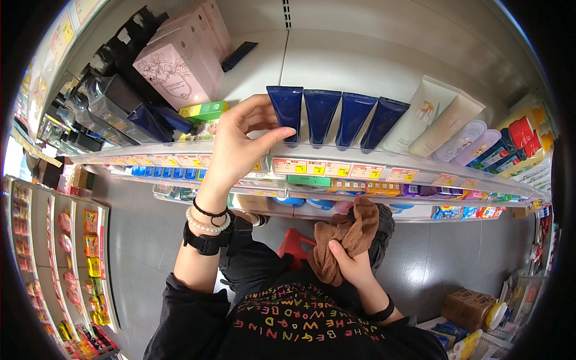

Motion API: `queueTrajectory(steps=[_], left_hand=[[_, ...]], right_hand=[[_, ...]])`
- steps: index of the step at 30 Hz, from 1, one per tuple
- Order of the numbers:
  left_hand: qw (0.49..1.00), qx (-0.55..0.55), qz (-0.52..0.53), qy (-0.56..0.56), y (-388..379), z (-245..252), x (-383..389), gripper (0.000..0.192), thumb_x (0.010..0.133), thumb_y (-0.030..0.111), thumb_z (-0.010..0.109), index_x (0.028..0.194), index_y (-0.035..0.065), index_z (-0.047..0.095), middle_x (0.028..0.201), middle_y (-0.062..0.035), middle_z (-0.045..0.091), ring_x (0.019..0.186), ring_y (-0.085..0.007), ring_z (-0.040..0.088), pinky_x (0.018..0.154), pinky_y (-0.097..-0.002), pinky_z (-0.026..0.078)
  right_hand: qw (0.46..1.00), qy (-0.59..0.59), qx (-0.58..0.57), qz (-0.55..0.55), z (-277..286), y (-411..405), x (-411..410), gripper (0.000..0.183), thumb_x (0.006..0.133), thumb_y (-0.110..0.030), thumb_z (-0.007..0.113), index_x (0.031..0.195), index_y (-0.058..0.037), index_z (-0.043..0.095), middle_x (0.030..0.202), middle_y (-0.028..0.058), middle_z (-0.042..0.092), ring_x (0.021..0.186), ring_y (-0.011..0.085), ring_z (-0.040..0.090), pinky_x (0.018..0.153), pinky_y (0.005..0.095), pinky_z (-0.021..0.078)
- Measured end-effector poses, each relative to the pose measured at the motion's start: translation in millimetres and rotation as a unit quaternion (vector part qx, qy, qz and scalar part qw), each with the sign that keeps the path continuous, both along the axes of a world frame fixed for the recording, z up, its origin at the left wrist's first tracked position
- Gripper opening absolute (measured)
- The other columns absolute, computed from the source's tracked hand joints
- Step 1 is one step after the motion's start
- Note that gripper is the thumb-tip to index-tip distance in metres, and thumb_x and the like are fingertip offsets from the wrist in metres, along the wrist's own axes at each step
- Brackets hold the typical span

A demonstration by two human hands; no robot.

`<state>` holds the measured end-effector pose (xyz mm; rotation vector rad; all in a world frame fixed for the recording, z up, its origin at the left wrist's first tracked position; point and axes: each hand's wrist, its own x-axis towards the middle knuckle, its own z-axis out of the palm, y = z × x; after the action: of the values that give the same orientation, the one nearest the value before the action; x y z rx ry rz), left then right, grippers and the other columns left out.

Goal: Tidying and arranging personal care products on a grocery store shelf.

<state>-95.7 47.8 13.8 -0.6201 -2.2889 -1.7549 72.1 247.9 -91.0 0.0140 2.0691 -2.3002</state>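
Observation:
My left hand reaches over the shelf's front lip and grips the leftmost dark blue squeeze tube, thumb in front and fingers behind and beside it. That tube stands cap down in a row with several matching blue tubes. Lower down, in front of my body, my right hand is closed around a crumpled brown cloth. To the right of the row, pale cosmetic tubes lean on the same shelf. Another dark tube lies at the back of the shelf.
Pink floral boxes and a green and yellow box are at the left. A clear lip with price tags edges the shelf. Lower shelves hold packaged goods. A red object is near my legs; a cardboard box sits at lower right.

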Motion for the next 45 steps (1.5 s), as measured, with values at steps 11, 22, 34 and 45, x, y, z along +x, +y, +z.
queueTrajectory(steps=[11, 22, 34, 45], left_hand=[[1.0, 0.019, -0.002, -0.006, -2.1, -1.4, -0.8, 0.032, 0.07, -0.004, 0.067, 0.1, -0.0043, 0.055, 0.085, -0.0053, 0.062, 0.081, -0.0106, 0.059, 0.074, -0.0237, 0.048], [1.0, 0.019, -0.012, -0.009, -2.7, 0.0, 0.7, 0.034, 0.069, -0.003, 0.069, 0.101, -0.0036, 0.055, 0.088, -0.0061, 0.062, 0.082, -0.0115, 0.06, 0.075, -0.0244, 0.049], [1.0, 0.02, -0.01, -0.007, -1.6, 1.7, 1.4, 0.038, 0.068, -0.002, 0.07, 0.103, -0.0038, 0.055, 0.088, -0.0063, 0.063, 0.082, -0.0117, 0.06, 0.076, -0.025, 0.049], [1.0, 0.007, 0.01, -0.009, -4.1, -3.7, -1.6, 0.031, 0.068, -0.001, 0.07, 0.095, -0.0037, 0.055, 0.082, -0.0044, 0.061, 0.079, -0.0101, 0.059, 0.073, -0.0238, 0.049]], right_hand=[[1.0, -0.011, -0.001, 0.004, -0.6, 0.9, 1.2, 0.015, 0.084, -0.008, 0.056, 0.095, 0.0013, 0.052, 0.088, 0.0029, 0.055, 0.079, 0.011, 0.052, 0.071, 0.0261, 0.0422], [1.0, 0.001, -0.007, 0.002, -4.2, -0.5, 1.5, 0.014, 0.084, -0.008, 0.056, 0.093, 0.0006, 0.052, 0.086, 0.0022, 0.055, 0.077, 0.0105, 0.052, 0.069, 0.0259, 0.0422], [1.0, -0.014, -0.015, -0.002, -1.8, -1.0, 2.0, 0.011, 0.084, -0.008, 0.056, 0.091, 0.0, 0.053, 0.084, 0.0014, 0.055, 0.076, 0.0099, 0.051, 0.068, 0.0251, 0.0418], [1.0, -0.012, -0.024, -0.003, -4.9, -1.7, 2.7, 0.014, 0.084, -0.008, 0.057, 0.093, 0.0005, 0.053, 0.085, 0.0018, 0.055, 0.077, 0.0102, 0.051, 0.069, 0.0253, 0.0419]])
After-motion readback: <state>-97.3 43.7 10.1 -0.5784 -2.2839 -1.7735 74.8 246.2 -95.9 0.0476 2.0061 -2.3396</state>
